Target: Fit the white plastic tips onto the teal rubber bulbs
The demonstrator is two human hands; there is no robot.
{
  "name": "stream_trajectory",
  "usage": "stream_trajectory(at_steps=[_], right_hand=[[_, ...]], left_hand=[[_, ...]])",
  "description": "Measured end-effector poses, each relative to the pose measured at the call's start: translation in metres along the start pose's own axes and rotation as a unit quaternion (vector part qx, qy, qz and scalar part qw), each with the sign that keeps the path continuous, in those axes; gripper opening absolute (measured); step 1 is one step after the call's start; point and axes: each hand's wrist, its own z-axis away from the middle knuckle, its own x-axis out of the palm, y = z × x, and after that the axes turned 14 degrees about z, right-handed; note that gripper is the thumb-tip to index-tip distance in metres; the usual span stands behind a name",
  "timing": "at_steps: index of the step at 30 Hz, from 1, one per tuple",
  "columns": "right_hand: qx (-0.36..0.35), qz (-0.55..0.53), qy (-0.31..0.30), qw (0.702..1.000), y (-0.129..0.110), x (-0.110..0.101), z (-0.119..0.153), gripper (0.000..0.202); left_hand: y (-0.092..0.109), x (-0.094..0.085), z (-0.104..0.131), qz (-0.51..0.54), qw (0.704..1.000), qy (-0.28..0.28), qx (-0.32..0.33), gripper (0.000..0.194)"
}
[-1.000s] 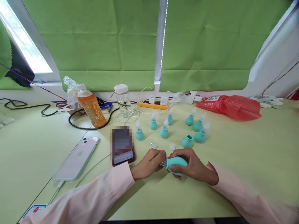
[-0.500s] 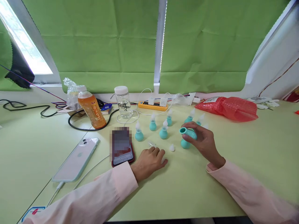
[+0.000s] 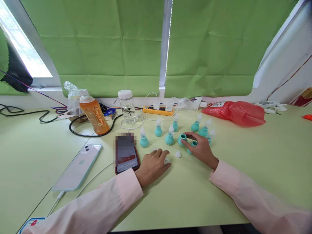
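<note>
My right hand (image 3: 201, 148) pinches the rim of an open-necked teal rubber bulb (image 3: 181, 140), which stands upright at table level. Just under that hand is a second open teal bulb (image 3: 190, 150). My left hand (image 3: 153, 165) rests on the table, its fingers spread. A small clear plastic piece (image 3: 167, 160) lies between its thumb and forefinger; whether they touch it is hard to tell. Between the hands sits a small white tip (image 3: 178, 154). Several teal bulbs with clear pointed nozzles stand around, such as a nasal aspirator (image 3: 169, 138) and another aspirator (image 3: 144, 140).
Left of my left hand lie a red-cased phone (image 3: 126, 159) and a pale phone (image 3: 79, 169) on a charging cable. Behind stand an orange drink bottle (image 3: 95, 113), a water bottle (image 3: 128, 109) and a yellow power strip (image 3: 158, 111). A red plastic bag (image 3: 235, 113) lies at the back right.
My right hand has moved left and lowered the teal bulb from a tilted, raised hold to upright at table level. My left hand's fingers have opened somewhat, showing the clear piece beside the thumb.
</note>
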Motion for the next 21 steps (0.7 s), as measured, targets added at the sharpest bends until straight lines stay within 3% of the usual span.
stream_trajectory(at_steps=[3, 7, 14, 17, 21], right_hand=[[-0.01, 0.038, -0.043, 0.998, 0.003, 0.002, 0.0, 0.023], [-0.03, 0.107, -0.053, 0.992, 0.003, 0.001, 0.001, 0.025], [-0.131, 0.153, 0.023, 0.979, -0.004, -0.003, 0.002, 0.033], [-0.192, 0.204, 0.018, 0.96, -0.017, -0.01, -0.004, 0.04], [-0.232, 0.303, -0.039, 0.923, -0.037, -0.012, -0.016, 0.038]], left_hand=[[0.0, 0.0, 0.0, 0.002, 1.0, 0.006, 0.005, 0.028], [-0.003, 0.002, 0.0, -0.02, 0.999, 0.022, 0.027, 0.021], [-0.006, 0.007, 0.002, -0.017, 0.995, 0.073, 0.07, 0.018], [-0.006, 0.006, 0.002, -0.018, 0.995, 0.075, 0.067, 0.018], [-0.004, 0.005, 0.003, -0.01, 0.995, 0.08, 0.067, 0.018]])
